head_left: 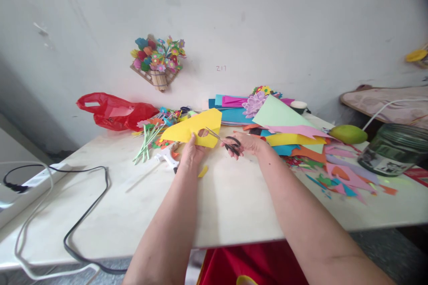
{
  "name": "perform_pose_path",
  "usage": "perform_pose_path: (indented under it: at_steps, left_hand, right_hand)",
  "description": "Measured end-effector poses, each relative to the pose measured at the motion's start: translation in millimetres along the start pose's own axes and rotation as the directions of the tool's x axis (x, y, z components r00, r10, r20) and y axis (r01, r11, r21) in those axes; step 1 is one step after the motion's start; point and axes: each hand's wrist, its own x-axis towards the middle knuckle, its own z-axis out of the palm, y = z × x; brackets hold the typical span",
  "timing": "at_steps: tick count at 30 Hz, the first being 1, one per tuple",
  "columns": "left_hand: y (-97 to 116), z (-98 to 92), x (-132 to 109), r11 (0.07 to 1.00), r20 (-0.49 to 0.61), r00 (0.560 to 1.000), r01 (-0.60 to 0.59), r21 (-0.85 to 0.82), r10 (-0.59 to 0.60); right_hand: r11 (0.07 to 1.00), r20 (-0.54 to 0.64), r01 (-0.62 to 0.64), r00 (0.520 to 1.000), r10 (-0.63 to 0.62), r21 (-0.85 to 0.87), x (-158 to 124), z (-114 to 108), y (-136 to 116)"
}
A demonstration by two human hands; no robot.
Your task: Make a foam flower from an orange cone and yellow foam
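Observation:
My left hand point(192, 151) pinches the lower edge of a yellow foam sheet point(195, 128) held just above the white table point(234, 200). A round hole shows in the sheet near my fingers. My right hand point(245, 143) is closed round the black handles of a pair of scissors point(224, 140), whose blades point left into the sheet at the hole. A small yellow offcut point(203, 171) lies on the table below my left hand.
Coloured foam sheets and scraps point(301, 142) crowd the right side. Green sticks point(147, 140), a glue gun point(165, 156) and a red plastic bag point(115, 110) lie left. A black cable point(85, 213), a green mango point(348, 134), a glass jar point(393, 149) and a wall flower piece point(158, 60) are around.

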Motion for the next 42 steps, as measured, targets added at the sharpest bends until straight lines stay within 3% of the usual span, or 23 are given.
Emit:
perform_pose_path:
  at_steps: [8,21,42]
  left_hand:
    - [0.4,2.6,-5.0,0.997,0.054,0.997,0.052,0.059,-0.056]
    - [0.6,3.6,-8.7,0.993,0.153,0.981,0.118,0.02,-0.119]
    - [1.6,1.6,-7.3,0.985,0.162,0.972,0.17,0.027,-0.172]
  right_hand:
    - [0.999,-0.055,0.034,0.998,-0.032,0.03,6.5,16.0,-2.5]
    - [0.992,-0.124,0.061,0.991,-0.047,0.114,11.9,20.6,-0.5]
    - [0.982,-0.143,0.089,0.988,-0.066,0.166,11.8,24.3,-0.1]
